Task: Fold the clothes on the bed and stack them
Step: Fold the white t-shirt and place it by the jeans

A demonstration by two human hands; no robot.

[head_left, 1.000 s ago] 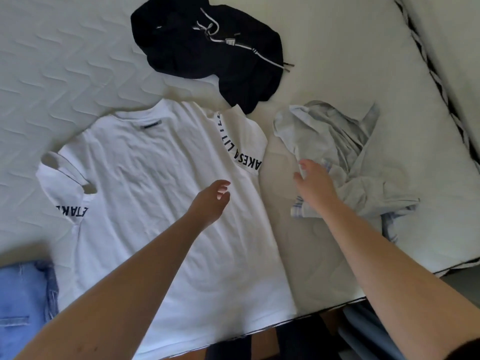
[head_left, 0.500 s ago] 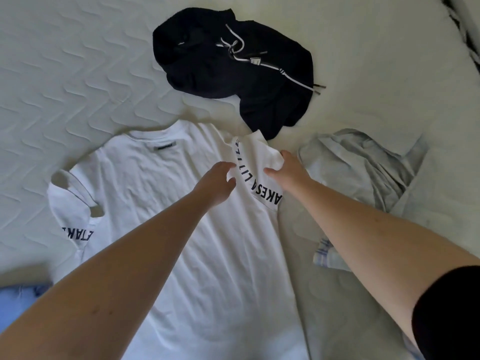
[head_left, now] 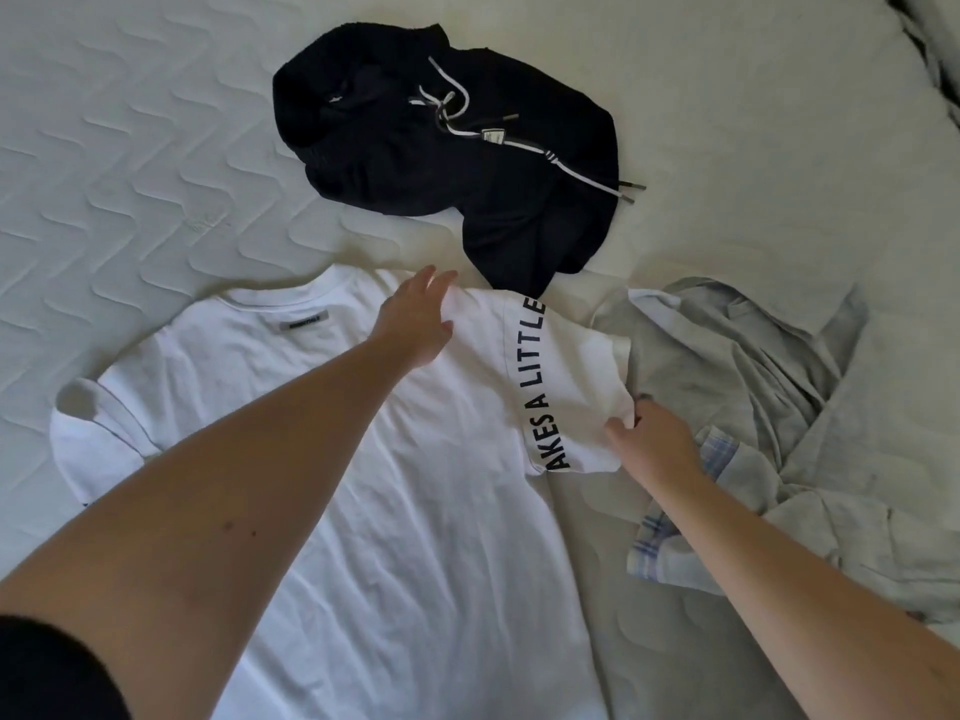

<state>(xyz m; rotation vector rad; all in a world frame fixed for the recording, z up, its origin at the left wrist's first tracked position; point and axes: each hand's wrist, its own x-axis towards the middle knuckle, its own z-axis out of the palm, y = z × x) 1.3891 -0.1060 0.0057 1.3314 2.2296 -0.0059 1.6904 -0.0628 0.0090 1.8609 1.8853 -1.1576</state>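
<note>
A white T-shirt (head_left: pixel 426 485) with black lettering on its sleeves lies spread flat on the bed, collar away from me. My left hand (head_left: pixel 418 319) presses its right shoulder near the collar with straight fingers. My right hand (head_left: pixel 652 444) pinches the hem of the right sleeve, which is pulled out flat to the right. A crumpled black hoodie (head_left: pixel 457 163) with white drawstrings lies beyond the shirt. A crumpled grey garment (head_left: pixel 769 418) with a blue plaid lining lies to the right, partly under my right forearm.
The white quilted mattress (head_left: pixel 130 163) stretches to the left and far side. A dark patterned edge (head_left: pixel 935 54) runs along the top right corner.
My right hand came off the grey garment, took the shirt's right sleeve and drew it out flat to the right. My left hand slid up to the shoulder.
</note>
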